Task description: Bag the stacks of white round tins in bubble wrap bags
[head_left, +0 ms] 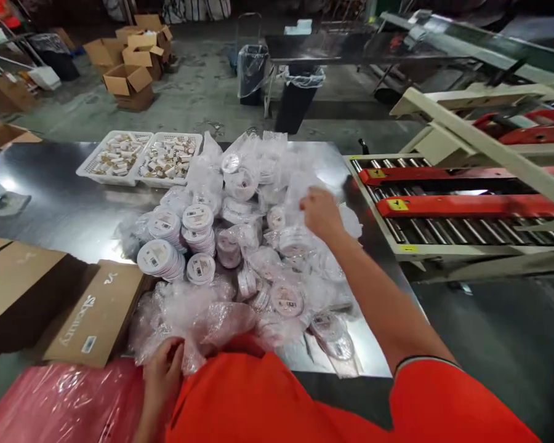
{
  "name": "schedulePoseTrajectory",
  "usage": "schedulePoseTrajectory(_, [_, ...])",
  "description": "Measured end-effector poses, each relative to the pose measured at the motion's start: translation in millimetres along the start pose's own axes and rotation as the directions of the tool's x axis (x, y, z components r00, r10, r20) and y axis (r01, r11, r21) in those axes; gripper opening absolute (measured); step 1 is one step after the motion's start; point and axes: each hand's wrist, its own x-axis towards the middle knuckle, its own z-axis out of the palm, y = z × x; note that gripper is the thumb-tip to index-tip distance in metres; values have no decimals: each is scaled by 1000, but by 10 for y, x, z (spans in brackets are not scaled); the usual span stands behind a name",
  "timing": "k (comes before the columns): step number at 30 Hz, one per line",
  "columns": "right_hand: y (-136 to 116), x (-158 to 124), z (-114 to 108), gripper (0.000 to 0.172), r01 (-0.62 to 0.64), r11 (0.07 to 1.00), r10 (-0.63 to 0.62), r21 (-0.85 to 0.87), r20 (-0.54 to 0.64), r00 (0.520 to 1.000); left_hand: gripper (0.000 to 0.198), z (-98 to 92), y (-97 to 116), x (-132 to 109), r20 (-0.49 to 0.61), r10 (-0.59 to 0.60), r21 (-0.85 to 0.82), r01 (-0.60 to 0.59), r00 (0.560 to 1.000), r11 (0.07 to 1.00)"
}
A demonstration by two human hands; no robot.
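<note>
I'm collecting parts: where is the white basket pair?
In the head view, the white baskets sit left of centre on the table, along its far edge, left of the bagged discs.

Looks like smooth, glossy metal for table (74, 206), crinkly clear plastic for wrap (180, 311), matt cardboard for box (96, 304), shiny plastic for pink sheeting (69, 406).

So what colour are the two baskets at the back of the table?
White; the baskets show best in the head view.
</note>
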Motion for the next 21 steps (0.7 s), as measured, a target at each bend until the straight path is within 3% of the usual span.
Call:
schedulePoseTrajectory(3, [87, -139, 312, 23, -9, 997, 2, 76, 97, 995, 26, 156, 18, 14, 105, 102, 106, -113, 989, 988])
schedulePoseTrajectory(6, [-44, -269, 342, 28, -50, 998, 50, 47, 2, 999, 26, 413, 58, 124, 217, 128, 281, -187, 968, 941])
schedulePoseTrajectory(10, [-540, -462, 274, 21, -76, 970, 107, 231, -123, 987, 18, 723, 83, 295, 286, 43, 403, -161, 957, 901])
schedulePoseTrajectory(12, [-848, -608, 382, 17, -79, 936, 98, 342, -39, 994, 18, 749, 89, 329, 326, 56, 364, -180, 944, 914])
schedulePoseTrajectory(13, [-993, -687, 488, 18, -146, 881, 134, 449, 60, 989, 19, 728, 88, 331, 335, 65, 344, -186, 940, 920])
schedulePoseTrajectory(14, [-1124, -763, 627, 18, -274, 790, 218, 548, 166, 962, 20, 694, 81, 326, 327, 65, 330, -178, 943, 927])
schedulePoseTrajectory(15, [-1240, -830, 792, 18, -438, 649, 330, 622, 289, 899, 22, 658, 67, 318, 307, 52, 325, -156, 950, 933])
schedulePoseTrajectory(16, [-1338, -884, 976, 19, -594, 471, 451, 652, 401, 797, 24, 631, 46, 309, 281, 27, 328, -122, 959, 937])
schedulePoseTrajectory(19, [-1530, -932, 1551, 18, -755, 230, 621, 614, 505, 599, 28, 659, -51, 292, 230, -86, 359, -2, 969, 933])
schedulePoseTrajectory(21, [-1582, -869, 1876, 21, -796, 113, 679, 595, 539, 499, 23, 752, -111, 296, 258, -119, 351, 22, 959, 936])
